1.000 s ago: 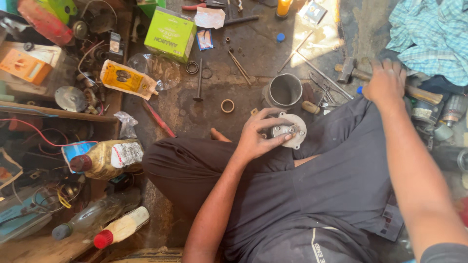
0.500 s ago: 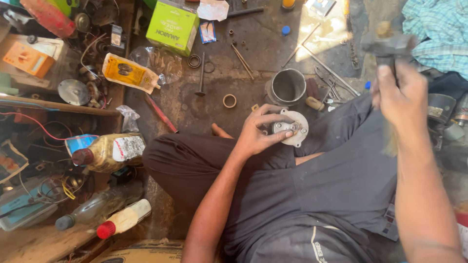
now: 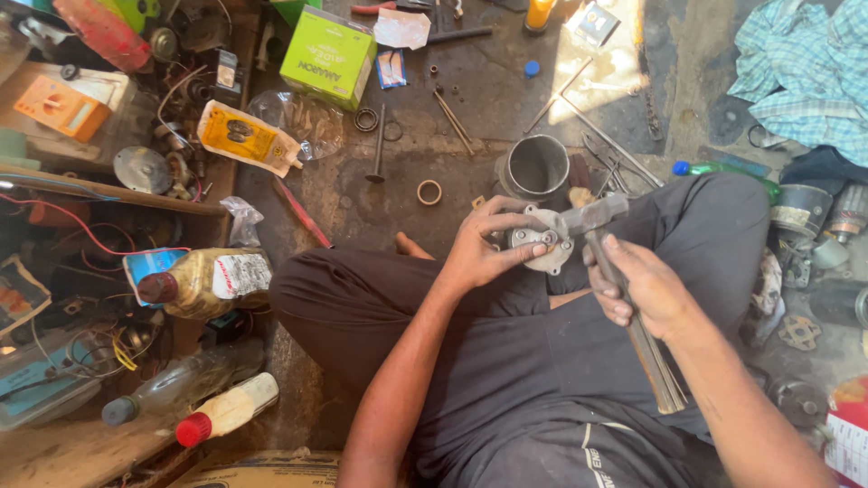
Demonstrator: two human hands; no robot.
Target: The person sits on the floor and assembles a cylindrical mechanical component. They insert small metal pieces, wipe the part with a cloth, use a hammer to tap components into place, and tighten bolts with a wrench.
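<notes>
- The left hand (image 3: 484,246) has its fingers clamped around a round grey metal flanged part (image 3: 540,239), held on the person's lap at the scene's centre.
- The right hand (image 3: 644,287) has its fingers wrapped around the wooden handle of a steel-headed hammer (image 3: 604,237), whose head touches the part.
- A grey metal cylinder (image 3: 535,166) stands on the floor just beyond.
- A green cardboard box (image 3: 327,56) lies far left.

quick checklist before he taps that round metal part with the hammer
1. Left hand has a firm grip on the round metal part: ok.
2. Right hand grips the hammer handle: ok.
3. Hammer head over the part: ok, at its edge.
4. Left fingertips clear of the head: not ok, close beside it.
5. Part resting on solid support: cannot tell, seems held over the lap.
6. Metal cylinder out of the way: ok.
</notes>
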